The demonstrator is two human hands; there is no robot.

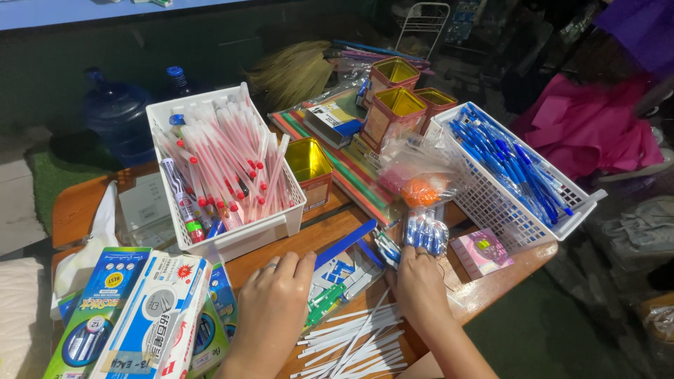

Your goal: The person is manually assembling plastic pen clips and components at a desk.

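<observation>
The left hand [275, 298] is laid flat on the wooden table [337, 221], palm down, fingers loosely bent, and nothing is held in it. The right hand [419, 284] is stretched forward, and its fingertips are pressed on a small clear bag of blue pen caps [425, 233]; a full grip cannot be seen. The hands are kept apart. Between them, a pile of thin white sticks [358, 344] is spread on the table. Behind the left hand, a white basket [242, 235] is packed with red-capped pens [225, 165]. To the right, another white basket [491, 207] is filled with blue pens [509, 165]. Farther back, open gold tins [397, 102] are stood.
</observation>
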